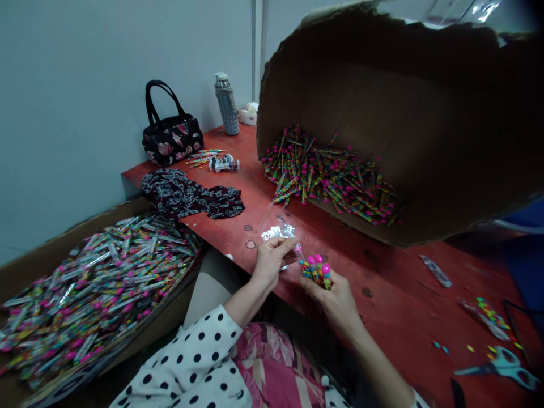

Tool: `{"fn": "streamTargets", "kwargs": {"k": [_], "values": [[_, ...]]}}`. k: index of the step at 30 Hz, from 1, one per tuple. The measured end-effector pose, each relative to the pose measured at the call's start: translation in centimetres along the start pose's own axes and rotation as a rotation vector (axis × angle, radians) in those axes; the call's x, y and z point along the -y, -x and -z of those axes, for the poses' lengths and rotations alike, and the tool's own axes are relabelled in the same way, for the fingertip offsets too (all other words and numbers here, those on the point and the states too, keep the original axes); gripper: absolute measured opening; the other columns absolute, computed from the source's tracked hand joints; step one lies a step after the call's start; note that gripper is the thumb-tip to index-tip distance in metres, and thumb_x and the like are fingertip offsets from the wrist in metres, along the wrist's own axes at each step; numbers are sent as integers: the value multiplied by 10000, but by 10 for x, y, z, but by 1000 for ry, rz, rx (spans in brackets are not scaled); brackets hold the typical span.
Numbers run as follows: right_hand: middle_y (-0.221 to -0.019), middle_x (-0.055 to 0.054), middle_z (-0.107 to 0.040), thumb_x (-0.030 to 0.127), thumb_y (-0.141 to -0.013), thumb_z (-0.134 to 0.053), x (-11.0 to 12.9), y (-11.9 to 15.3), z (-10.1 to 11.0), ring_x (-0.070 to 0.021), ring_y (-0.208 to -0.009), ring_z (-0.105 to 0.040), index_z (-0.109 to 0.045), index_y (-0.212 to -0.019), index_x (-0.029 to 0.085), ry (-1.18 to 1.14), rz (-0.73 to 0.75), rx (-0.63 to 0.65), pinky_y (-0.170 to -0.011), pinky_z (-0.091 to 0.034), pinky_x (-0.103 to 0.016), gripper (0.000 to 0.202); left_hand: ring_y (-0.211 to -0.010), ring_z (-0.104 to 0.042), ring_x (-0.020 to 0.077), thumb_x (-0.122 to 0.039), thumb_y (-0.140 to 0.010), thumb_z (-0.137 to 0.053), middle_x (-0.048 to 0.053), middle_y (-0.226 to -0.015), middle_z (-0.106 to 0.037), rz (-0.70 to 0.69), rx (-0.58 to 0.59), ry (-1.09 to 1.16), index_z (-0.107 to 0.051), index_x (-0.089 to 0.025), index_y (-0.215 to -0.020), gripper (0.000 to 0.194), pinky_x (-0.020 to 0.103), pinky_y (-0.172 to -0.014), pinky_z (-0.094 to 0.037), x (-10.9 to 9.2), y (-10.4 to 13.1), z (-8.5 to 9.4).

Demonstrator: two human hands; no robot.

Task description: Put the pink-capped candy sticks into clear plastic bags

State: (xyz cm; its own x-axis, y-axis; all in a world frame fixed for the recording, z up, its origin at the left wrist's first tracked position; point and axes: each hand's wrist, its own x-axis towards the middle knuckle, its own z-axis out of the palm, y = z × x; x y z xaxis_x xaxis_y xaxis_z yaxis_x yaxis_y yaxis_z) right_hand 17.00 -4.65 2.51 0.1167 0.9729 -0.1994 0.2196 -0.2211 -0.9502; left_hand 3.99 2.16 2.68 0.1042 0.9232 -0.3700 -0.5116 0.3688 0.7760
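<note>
My right hand (335, 297) is closed around a small bunch of slim tubes (317, 269) with multicoloured bead-like filling and round pink ends. The pink ends point up and away from me. Fingers and thumb of my left hand (270, 263) are pinched together at the pink end of one tube (298, 248), just left of the bunch. Clear film seems to show around that end, but the fingers partly hide it. Shiny silver-clear wrappers (278, 231) lie on the red table (255, 198) just beyond my left hand.
A big cardboard box (382, 96) lies on its side, holding a heap of pink-ended tubes (327, 175). Left and below, another carton (178, 294) holds many wrapped tubes. Scissors (501, 368) and loose beads lie at right. A handbag (172, 139), flask (227, 105) and dark cloth (191, 192) sit at back left.
</note>
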Motion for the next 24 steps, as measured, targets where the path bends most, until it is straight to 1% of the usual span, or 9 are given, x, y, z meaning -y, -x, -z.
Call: {"fn": "streamTargets", "kwargs": {"k": [5, 8, 10, 12, 14, 16, 18, 21, 24], "values": [[-574, 22, -562, 348, -608, -739, 10, -11, 2, -130, -510, -474, -672, -790, 176, -144, -90, 37, -498, -403, -254, 259, -554, -538, 88, -339, -591, -751, -5, -600, -591, -19, 94, -88, -632, -112, -636, 261, 221, -572, -470, 7, 6, -3], [-558, 14, -568, 339, -599, -750, 12, -15, 0, -118, -489, -479, -661, -784, 159, -257, -118, 53, -468, -399, -239, 273, -570, -541, 89, -328, -618, -737, 10, -635, -605, 3, 144, -64, -636, -107, -658, 247, 208, -564, -450, 8, 7, -3], [-556, 6, -577, 346, -610, -742, 10, -14, -2, -111, -466, -484, -643, -773, 154, -337, -141, 82, -416, -371, -218, 270, -581, -547, 87, -321, -633, -729, 4, -658, -602, 13, 116, 32, -628, -116, -696, 238, 207, -569, -454, 6, 5, 0], [-540, 8, -573, 347, -614, -738, 6, -10, -4, -104, -435, -481, -614, -725, 155, -398, -169, 99, -372, -340, -201, 254, -590, -553, 81, -312, -635, -730, -9, -675, -596, -1, 51, 130, -614, -131, -735, 236, 198, -566, -456, 4, 4, 3], [-516, 21, -556, 333, -605, -743, 4, -7, -7, -92, -404, -462, -587, -677, 158, -429, -181, 75, -355, -331, -194, 246, -588, -559, 81, -301, -621, -741, -18, -673, -592, -3, 24, 168, -598, -137, -743, 250, 203, -572, -465, 4, 4, 5], [-510, 33, -544, 322, -611, -740, 3, -7, -9, -80, -390, -439, -578, -671, 159, -441, -167, 43, -358, -332, -194, 238, -566, -559, 86, -287, -585, -764, -24, -635, -579, 9, 38, 146, -579, -130, -714, 275, 219, -578, -473, 6, 7, 4], [-509, 41, -533, 314, -631, -727, 5, -10, -11, -75, -391, -426, -576, -687, 160, -454, -136, 41, -366, -328, -194, 223, -530, -549, 87, -283, -562, -778, -28, -603, -568, 18, 50, 106, -564, -127, -699, 298, 224, -554, -464, 10, 10, 2], [-502, 40, -527, 308, -646, -717, 10, -15, -15, -76, -391, -419, -564, -685, 161, -458, -113, 42, -373, -324, -200, 215, -483, -530, 82, -303, -565, -774, -31, -582, -563, 8, 44, 65, -550, -131, -700, 313, 218, -504, -439, 13, 14, 1], [-507, 37, -534, 311, -642, -719, 11, -19, -23, -81, -394, -427, -558, -692, 165, -452, -114, 40, -380, -333, -207, 224, -478, -536, 92, -329, -576, -764, -27, -585, -571, 7, 57, 52, -543, -136, -700, 318, 231, -503, -445, 13, 15, 1]]}}
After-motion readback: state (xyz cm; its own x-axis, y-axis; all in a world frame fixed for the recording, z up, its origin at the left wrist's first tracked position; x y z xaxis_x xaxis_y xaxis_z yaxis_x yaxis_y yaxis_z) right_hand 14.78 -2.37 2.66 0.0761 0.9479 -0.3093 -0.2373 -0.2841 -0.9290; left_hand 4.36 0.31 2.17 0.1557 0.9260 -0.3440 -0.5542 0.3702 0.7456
